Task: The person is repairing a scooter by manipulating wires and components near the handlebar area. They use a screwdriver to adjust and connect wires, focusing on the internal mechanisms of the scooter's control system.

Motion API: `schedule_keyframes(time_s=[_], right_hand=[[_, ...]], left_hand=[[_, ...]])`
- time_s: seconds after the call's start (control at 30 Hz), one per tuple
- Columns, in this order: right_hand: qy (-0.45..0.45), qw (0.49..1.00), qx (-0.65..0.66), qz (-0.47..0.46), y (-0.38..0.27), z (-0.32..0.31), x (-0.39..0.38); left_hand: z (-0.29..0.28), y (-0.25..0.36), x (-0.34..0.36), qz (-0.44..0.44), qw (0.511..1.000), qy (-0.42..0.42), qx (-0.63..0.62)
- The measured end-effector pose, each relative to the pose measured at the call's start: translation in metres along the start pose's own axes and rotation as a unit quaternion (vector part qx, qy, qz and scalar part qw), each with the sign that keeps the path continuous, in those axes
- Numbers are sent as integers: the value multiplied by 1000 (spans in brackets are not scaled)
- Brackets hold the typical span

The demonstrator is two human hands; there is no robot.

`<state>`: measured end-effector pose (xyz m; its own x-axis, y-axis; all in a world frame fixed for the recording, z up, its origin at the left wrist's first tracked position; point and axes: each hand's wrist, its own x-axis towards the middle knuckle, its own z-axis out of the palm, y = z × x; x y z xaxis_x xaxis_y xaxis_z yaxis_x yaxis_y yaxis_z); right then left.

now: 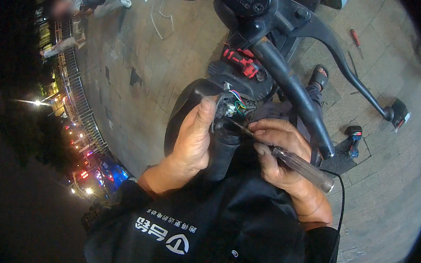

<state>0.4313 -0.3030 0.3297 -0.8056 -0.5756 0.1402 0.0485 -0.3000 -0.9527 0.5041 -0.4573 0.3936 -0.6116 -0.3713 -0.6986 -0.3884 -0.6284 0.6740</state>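
Beside the wires (238,98), a screwdriver (304,169) is clamped in the right hand (287,139). The left hand's (192,139) grip cannot be told

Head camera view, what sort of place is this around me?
Most likely an outdoor paved area beside a street at night: stone-like paving covers the ground, a metal railing runs along the left, and bright coloured lights shine against the dark beyond it.

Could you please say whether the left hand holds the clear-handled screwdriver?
No, the right hand holds the clear-handled screwdriver, with the left hand beside the coloured wires.
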Motion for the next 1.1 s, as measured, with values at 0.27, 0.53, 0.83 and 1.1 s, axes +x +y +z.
schedule_keyframes(time_s=[0.27,0.53,0.83,1.1], right_hand=[[9,1000,9,-7,3,1,-1],[34,999,20,-10,0,3,-3],[65,997,-42,-32,-3,6,2],[62,997,-30,-46,1,5,0]], left_hand=[[-4,-3,0,0,1000,-4,8],[1,-2,-1,-22,998,51,-31],[1,2,-4,12,1000,-10,24],[-1,-1,-4,12,1000,-18,22]])
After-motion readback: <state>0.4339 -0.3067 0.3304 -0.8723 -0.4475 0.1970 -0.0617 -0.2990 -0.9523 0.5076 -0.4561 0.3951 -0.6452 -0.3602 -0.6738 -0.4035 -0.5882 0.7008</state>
